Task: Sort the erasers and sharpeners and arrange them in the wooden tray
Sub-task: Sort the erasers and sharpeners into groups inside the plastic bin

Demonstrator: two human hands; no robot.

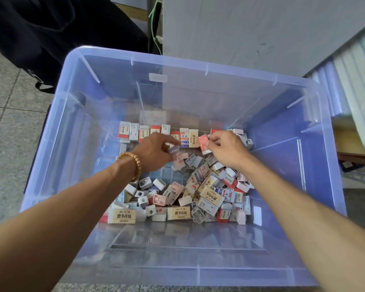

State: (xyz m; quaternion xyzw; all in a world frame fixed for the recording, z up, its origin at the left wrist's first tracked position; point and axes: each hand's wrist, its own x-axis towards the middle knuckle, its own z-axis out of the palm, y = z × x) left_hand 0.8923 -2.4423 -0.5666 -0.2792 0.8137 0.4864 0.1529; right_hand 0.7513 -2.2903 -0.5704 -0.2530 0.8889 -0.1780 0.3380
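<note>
Even, soft daylight fills the scene, bright without hard shadows. The translucent blue bin throws pale glare off its walls and its near floor, which mirrors blurred shapes. Wide-angle distortion bows the rim and stretches both forearms at the near corners. The left hand shows slight motion blur at its fingertips; the far right edge smears.

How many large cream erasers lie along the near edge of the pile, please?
2: one cream eraser at the near-left corner, a second cream eraser mid-edge. More cream ones sit deeper in the pile; some may be buried.
</note>
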